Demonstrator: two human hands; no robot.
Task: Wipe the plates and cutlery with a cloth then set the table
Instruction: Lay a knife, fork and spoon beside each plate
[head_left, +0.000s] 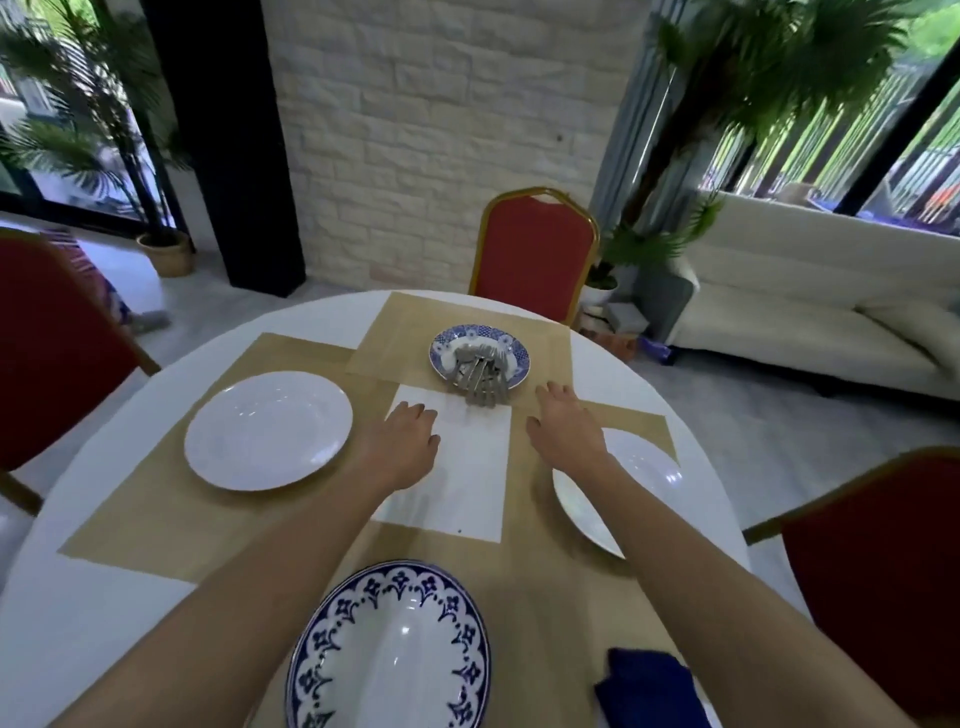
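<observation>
Hovering my left hand (410, 436) and right hand (563, 426), fingers loose and empty, near heaped cutlery (480, 371); plates (267, 430) look laid, cutlery not yet.

Both bare forearms stretch toward 12 o'clock, converging slightly. The left hand (408, 435) is palm down, its fingers loosely bent. The right hand (563, 423), at its 3 o'clock, is palm down with relaxed fingers.

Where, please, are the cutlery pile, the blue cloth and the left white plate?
cutlery pile (480, 374): head view, on the middle of the bundled stems.
blue cloth (649, 686): head view, on its crumpled middle.
left white plate (268, 430): head view, on the plate's bare centre.
</observation>
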